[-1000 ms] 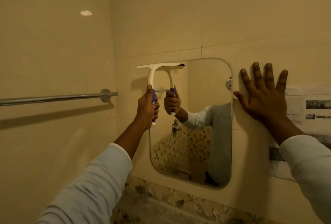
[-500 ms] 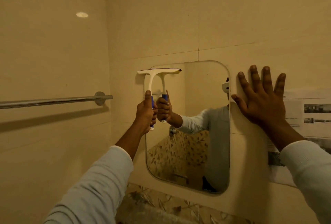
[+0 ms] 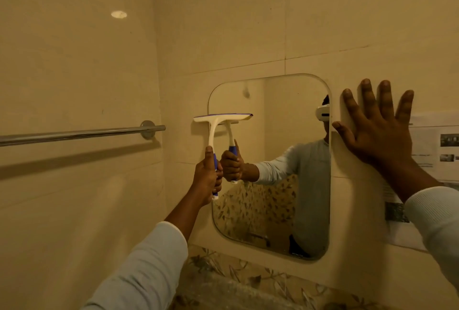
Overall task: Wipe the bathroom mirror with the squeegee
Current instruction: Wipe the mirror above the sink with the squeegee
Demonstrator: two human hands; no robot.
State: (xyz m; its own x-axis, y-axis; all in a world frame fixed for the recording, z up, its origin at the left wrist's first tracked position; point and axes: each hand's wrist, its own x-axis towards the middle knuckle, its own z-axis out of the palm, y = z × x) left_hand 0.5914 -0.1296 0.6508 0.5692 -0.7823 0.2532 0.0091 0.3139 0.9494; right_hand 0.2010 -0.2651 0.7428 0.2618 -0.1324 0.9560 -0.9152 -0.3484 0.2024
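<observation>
A rounded rectangular mirror (image 3: 285, 116) hangs on the tiled wall ahead. My left hand (image 3: 207, 177) grips the blue-and-white handle of a squeegee (image 3: 213, 126), held upright. Its white blade with a purple edge lies level against the mirror's left side, about a third of the way down, and overhangs the left edge onto the tile. My right hand (image 3: 377, 126) is spread flat on the wall just right of the mirror, fingers apart, holding nothing. The glass reflects the squeegee, the hand and a person in a pale long-sleeved top.
A chrome towel rail (image 3: 82, 133) runs along the left wall at blade height, ending near the corner. Printed paper sheets (image 3: 432, 151) are stuck to the wall right of my right hand. A leaf-patterned tile band (image 3: 248, 282) lies below the mirror.
The squeegee blade has moved down the mirror from its top edge, staying level at the left side. My right hand has stayed flat on the wall.
</observation>
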